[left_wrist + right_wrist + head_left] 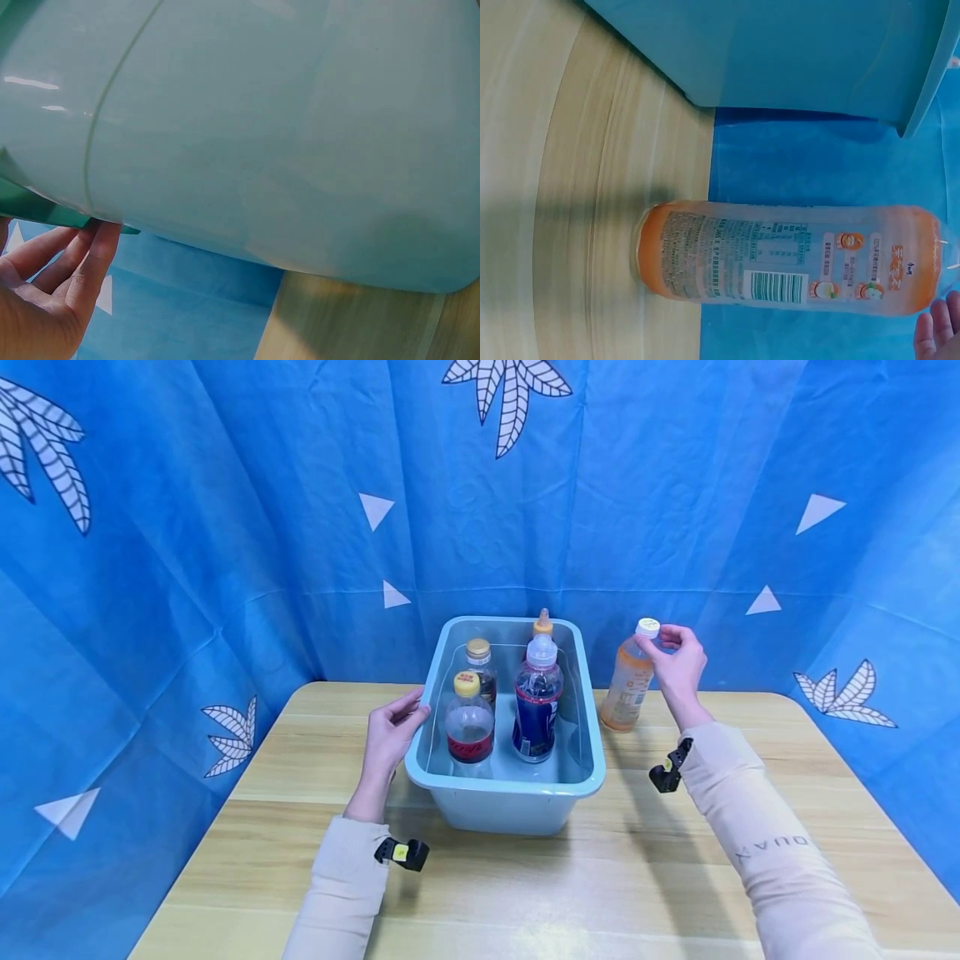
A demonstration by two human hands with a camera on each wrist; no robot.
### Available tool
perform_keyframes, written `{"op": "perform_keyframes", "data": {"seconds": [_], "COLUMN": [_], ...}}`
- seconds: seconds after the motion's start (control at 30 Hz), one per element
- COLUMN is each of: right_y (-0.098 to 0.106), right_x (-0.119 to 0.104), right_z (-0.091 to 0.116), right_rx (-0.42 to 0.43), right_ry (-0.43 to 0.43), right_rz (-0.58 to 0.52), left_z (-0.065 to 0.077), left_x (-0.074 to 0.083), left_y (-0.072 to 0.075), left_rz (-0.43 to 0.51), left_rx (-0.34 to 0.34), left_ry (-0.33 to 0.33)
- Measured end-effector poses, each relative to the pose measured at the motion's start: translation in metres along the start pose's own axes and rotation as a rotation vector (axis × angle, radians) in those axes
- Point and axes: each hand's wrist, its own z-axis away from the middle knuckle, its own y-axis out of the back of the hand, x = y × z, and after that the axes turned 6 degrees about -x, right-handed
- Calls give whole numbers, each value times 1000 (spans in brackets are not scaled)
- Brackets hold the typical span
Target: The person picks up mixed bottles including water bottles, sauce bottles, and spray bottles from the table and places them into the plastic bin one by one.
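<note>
A light blue plastic tub [498, 810] stands on the table with several bottles in it. My left hand [393, 727] grips its left rim; the left wrist view shows the fingers [94, 262] at the rim's edge. To the tub's right is a clear bottle with an orange-and-white label [626, 685] and a white cap. My right hand [678, 664] pinches this bottle at its cap and neck between thumb and fingers. In the right wrist view the bottle [787, 259] shows a barcode, with fingertips [934, 330] beside its neck. I cannot tell whether its base touches the table.
Inside the tub are a yellow-capped bottle with dark red contents [470, 727], a tan-capped bottle [480, 660], a dark blue-labelled bottle [536, 710] and an orange-topped bottle [542, 625] behind it. A blue curtain [637, 485] hangs behind the wooden table [480, 902].
</note>
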Motion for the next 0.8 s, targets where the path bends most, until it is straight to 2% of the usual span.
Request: {"op": "perform_keyframes", "data": {"seconds": [0.5,0.8], "right_y": [-1,-2], "right_x": [-4,-3], "right_z": [-4,-7], "right_rx": [-31,-30], "right_ry": [-54,-29], "right_rz": [38,65], "left_z": [0,0], "left_x": [0,2], "left_y": [0,1], "left_rz": [3,-1], "left_rx": [-9,-13], "left_ry": [18,21]}}
